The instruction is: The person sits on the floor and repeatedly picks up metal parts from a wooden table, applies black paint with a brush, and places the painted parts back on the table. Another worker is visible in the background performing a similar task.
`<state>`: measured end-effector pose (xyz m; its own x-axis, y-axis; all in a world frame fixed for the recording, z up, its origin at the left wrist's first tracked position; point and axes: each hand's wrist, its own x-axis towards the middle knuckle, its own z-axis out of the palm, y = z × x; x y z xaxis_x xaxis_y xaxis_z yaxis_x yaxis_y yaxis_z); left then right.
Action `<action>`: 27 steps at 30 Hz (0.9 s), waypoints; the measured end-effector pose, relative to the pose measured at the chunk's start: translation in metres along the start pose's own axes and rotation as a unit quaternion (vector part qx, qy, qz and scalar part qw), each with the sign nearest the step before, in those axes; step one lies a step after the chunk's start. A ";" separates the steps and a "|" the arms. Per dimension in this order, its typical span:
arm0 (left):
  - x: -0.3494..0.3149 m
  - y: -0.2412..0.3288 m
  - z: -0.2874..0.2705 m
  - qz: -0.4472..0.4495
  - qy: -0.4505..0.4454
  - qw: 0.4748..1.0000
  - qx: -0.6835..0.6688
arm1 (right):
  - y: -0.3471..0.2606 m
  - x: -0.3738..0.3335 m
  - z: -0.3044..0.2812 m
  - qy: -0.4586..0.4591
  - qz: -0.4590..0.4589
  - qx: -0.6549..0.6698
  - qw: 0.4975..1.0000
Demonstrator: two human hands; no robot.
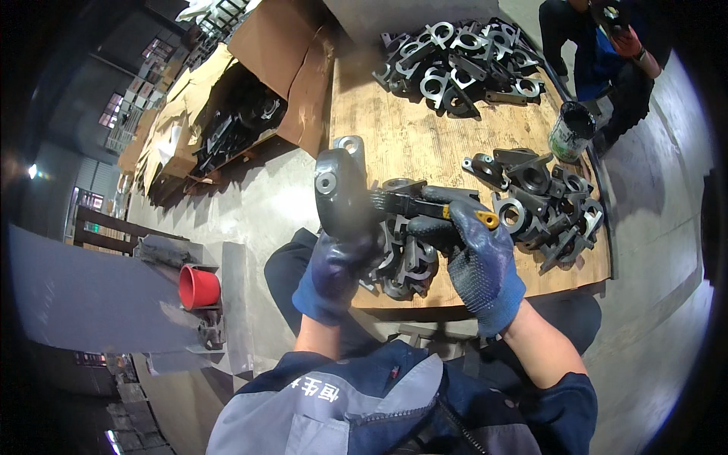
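Observation:
My left hand [337, 265], in a dark blue coated glove, is closed around a metal bracket [334, 182] and holds it up over the table's left edge. The bracket is dark, with a bolt hole in its rounded face and a paler lug at the top. My right hand [485, 262], gloved alike, grips a paintbrush [425, 206] with a yellow-tipped handle. Its dark bristles point left and meet the bracket's side, where the picture is blurred. Below the brush, a small pile of dark brackets [409, 262] lies partly hidden by both hands.
On the wooden table [447, 140] lie dark brackets [542, 197] at right and bare silvery ones [462, 61] at the far end. A paint-smeared can [572, 133] stands at the right edge, near another person [607, 68]. Left are a cardboard box [280, 68] of parts and a red bucket [199, 288].

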<state>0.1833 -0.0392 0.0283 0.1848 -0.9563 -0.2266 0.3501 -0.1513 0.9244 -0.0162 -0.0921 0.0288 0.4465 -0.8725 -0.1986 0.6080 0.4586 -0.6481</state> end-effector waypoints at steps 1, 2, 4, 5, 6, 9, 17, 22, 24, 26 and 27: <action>-0.001 0.001 0.002 0.004 -0.001 1.000 0.003 | 0.002 0.001 0.000 -0.002 0.007 0.038 0.999; -0.002 0.002 0.006 0.007 -0.001 1.000 0.006 | 0.007 0.002 -0.008 -0.035 -0.076 -0.120 0.989; -0.003 0.002 0.009 0.008 -0.007 1.000 0.007 | 0.006 0.005 -0.005 -0.035 -0.080 -0.128 0.988; -0.003 0.002 0.009 0.006 -0.013 1.000 0.004 | 0.002 0.005 -0.001 -0.038 -0.037 -0.050 0.997; -0.003 0.001 0.009 0.004 -0.019 1.000 0.001 | -0.002 0.005 0.003 -0.034 0.007 0.028 0.999; 0.001 -0.003 0.006 0.013 -0.027 1.000 -0.003 | -0.005 0.002 0.005 -0.064 -0.010 0.023 0.998; -0.001 0.001 0.012 -0.006 -0.030 0.999 -0.027 | 0.013 0.001 -0.012 -0.087 -0.139 -0.184 0.969; -0.001 0.000 0.017 -0.011 -0.036 0.998 -0.052 | 0.000 0.000 0.000 -0.112 -0.074 -0.017 0.991; -0.003 0.001 0.021 -0.009 -0.022 0.997 -0.076 | 0.002 0.001 -0.004 -0.131 -0.066 -0.002 0.989; -0.002 0.001 0.017 -0.039 -0.018 0.996 -0.077 | 0.004 0.006 -0.006 -0.132 0.040 0.150 0.979; -0.001 0.001 0.015 -0.054 -0.016 0.995 -0.077 | 0.003 0.007 -0.008 -0.132 0.077 0.202 0.967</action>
<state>0.1700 -0.0419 0.0343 0.1103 -0.9442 -0.3105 0.5030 -0.2164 0.8367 -0.0164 -0.0983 0.0201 0.6718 -0.7396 -0.0408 0.7040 0.6546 -0.2753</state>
